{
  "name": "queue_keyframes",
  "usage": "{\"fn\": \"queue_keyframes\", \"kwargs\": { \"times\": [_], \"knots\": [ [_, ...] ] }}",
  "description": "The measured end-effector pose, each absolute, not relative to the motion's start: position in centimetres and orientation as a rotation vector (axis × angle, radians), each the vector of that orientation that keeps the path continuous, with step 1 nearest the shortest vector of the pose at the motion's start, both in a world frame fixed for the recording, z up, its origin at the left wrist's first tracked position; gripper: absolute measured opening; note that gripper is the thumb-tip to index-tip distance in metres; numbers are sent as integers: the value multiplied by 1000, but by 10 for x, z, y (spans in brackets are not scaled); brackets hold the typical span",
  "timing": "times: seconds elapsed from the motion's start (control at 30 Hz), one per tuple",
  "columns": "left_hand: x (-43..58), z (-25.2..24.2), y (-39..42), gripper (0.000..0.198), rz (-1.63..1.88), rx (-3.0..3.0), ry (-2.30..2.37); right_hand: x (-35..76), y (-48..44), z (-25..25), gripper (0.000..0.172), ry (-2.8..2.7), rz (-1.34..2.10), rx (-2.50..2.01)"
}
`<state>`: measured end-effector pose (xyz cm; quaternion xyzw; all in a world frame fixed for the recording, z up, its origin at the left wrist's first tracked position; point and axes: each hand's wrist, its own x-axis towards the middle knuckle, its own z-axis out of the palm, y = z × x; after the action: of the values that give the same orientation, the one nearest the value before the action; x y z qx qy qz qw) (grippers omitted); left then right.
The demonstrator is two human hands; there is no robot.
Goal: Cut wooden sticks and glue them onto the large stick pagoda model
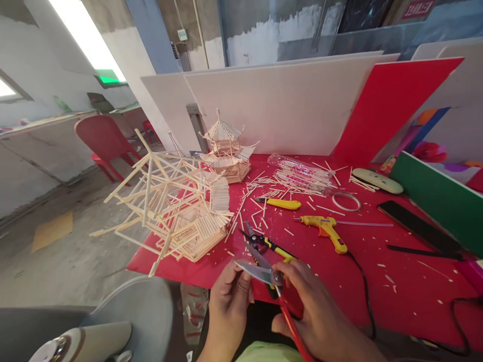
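My right hand (315, 314) is closed around red-handled scissors (264, 274) at the table's near edge, blades open and pointing left. My left hand (230, 301) is pinched next to the blade tips, holding something I cannot make out. Just beyond the hands lie yellow-and-black pliers (269, 245). A large tilted wooden-stick structure (177, 206) overhangs the left side of the red table (396, 281). A small stick pagoda (226, 148) stands behind it.
A yellow glue gun (326, 229) with a black cord, a yellow utility knife (281, 203), a bag of sticks (302, 173), a tape ring (346, 201) and a black phone (418, 226) lie on the table. White and red boards stand behind; a red chair (103, 141) sits left.
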<state>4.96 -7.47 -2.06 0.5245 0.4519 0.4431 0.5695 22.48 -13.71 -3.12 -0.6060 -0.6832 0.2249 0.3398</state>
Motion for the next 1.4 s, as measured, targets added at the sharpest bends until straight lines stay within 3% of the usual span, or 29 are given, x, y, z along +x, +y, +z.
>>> {"fn": "queue_keyframes", "kwargs": {
  "times": [0.27,0.43,0.6,0.8,0.97,1.13,1.4],
  "knots": [
    [39,-25,-76,24,1074,1376,1143,211,-133,-36,64,-1887,530,-1583],
    [35,-23,-77,31,1088,1398,1163,206,-131,-36,63,-1839,610,-1619],
    [37,-19,-73,28,1005,844,1046,204,-133,-33,57,-1638,839,-1588],
    [35,-11,-66,41,955,339,939,205,-134,-30,56,-1328,1076,-1513],
    [31,-12,-66,37,932,171,876,203,-132,-33,55,-1414,1014,-1557],
    [27,-12,-65,20,888,14,831,197,-137,-38,51,-1575,826,-1637],
    [23,-17,-66,11,956,-58,803,185,-138,-41,68,-1902,401,-1639]
  ]
}}
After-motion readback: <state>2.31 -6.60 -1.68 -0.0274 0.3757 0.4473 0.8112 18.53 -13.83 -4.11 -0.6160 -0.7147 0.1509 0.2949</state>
